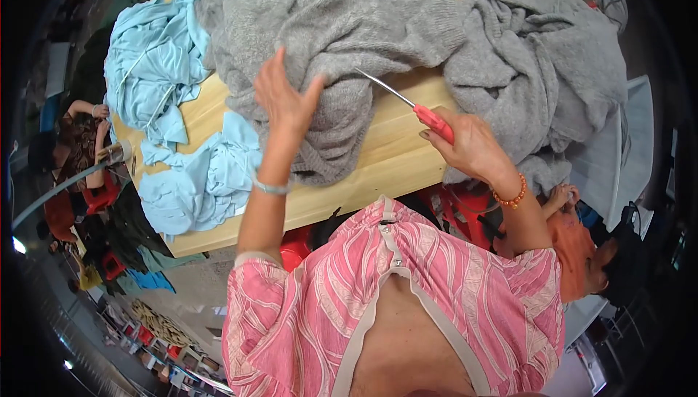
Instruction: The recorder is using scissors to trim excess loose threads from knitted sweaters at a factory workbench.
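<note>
Your left hand (285,99) rests open on the sweater (342,26), your right hand (469,146) grips the scissors (407,102), no cut visible yet.

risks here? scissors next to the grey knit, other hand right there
1. The scissors, held by their red handle in the right hand, point their blades toward the left hand on the grey knit garment; a slip could nick fingers.
2. The tips lie close to the knit and might snag or cut it.
3. The light blue fabric overhangs the wooden table edge and may slide off.
</note>
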{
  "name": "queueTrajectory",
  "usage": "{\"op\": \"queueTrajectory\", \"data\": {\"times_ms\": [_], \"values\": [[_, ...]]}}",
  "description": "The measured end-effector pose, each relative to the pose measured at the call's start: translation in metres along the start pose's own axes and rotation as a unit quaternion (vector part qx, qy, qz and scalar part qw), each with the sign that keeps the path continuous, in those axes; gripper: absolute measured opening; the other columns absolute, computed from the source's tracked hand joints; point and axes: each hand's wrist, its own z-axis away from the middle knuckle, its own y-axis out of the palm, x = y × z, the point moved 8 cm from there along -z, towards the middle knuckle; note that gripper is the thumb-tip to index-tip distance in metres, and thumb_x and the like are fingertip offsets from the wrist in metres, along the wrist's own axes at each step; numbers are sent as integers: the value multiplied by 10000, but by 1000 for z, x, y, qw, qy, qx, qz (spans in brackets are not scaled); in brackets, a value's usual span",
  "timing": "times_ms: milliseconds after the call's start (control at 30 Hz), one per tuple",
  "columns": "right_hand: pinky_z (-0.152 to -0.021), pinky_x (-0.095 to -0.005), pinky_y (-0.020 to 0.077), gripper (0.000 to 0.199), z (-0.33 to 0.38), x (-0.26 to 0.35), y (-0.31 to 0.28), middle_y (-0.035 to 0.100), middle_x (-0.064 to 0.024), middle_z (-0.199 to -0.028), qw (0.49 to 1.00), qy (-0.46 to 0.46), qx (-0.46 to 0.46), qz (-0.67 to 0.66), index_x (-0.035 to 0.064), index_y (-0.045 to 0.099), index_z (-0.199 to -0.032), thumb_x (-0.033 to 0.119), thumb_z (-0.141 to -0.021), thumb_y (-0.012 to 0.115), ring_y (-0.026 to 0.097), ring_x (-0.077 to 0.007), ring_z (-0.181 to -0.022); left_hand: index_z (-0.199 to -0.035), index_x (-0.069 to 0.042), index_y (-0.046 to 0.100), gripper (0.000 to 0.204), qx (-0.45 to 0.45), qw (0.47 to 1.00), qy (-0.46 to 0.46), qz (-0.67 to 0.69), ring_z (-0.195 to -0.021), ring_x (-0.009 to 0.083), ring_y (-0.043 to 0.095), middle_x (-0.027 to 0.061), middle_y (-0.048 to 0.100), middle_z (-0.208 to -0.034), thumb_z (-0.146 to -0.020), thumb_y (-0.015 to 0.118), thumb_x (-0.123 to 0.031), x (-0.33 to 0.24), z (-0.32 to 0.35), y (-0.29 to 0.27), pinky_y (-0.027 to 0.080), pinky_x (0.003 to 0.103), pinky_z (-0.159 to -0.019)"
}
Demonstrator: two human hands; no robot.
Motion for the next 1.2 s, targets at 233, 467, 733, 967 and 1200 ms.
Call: {"op": "queueTrajectory", "data": {"times_ms": [233,467,733,967,1200], "values": [[-611,-473,444,250,20,-10,17,600,-199,-729,1000,-12,7,16,61,573,-946,286,-846,620,578,-415,-706,-1191,55,518,555,74,935,-298,175,-975,259,584,179,608,-1079,-749,747,-192,97,104,7,456,364,-862],[-626,-482,459,241,46,-26,58,614,-205,-714,988,-18,122,94,64,599,-954,267,-828,624,604,-397,-701,-1167,71,521,367,25,840,-227,493,-946,181,596,100,609,-1076,-833,639,-24,-31,57,-71,462,299,-841],[-633,-422,469,277,6,-14,97,661,-131,-881,969,-225,-91,45,100,650,-1046,287,-908,500,633,-302,-767,-1175,15,534,410,225,866,2,446,-1012,237,583,125,603,-1112,-794,661,-71,-118,98,-67,437,346,-904],[-781,-393,422,313,112,-150,36,556,-128,-1074,973,-57,-163,154,79,578,-1144,263,-904,496,551,-270,-942,-1099,-38,602,278,402,694,346,486,-1027,286,568,130,603,-1110,-839,556,-124,-225,127,-60,429,423,-904],[-928,-364,375,388,196,-299,-24,451,-125,-1266,957,17,-148,250,58,505,-1243,238,-900,492,468,-238,-1116,-1233,44,483,538,491,641,338,483,-1009,219,585,149,603,-1106,-784,711,-145,-300,129,-25,451,336,-893]]}}
